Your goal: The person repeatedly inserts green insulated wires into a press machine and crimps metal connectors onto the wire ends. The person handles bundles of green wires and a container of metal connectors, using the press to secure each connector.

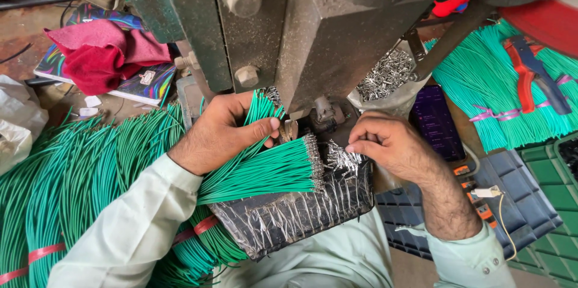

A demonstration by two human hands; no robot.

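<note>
My left hand (220, 134) grips a small bunch of green wires (256, 116) and holds their tips up at the base of a dark metal press machine (313, 29). Below that hand a fan of green wires with metal-tipped ends (271, 170) lies on a foil-wrapped pad (289, 216). My right hand (391, 146) is curled with fingertips pinched over a small heap of shiny metal terminals (342, 158) beside the press; whether it holds one I cannot tell.
A large bundle of green wires (72, 173) lies at left, another (500, 89) at right with red-blue pliers (533, 71). A bag of metal terminals (385, 77), a dark phone (436, 122), a red cloth (99, 53) and plastic crates (530, 204) surround the press.
</note>
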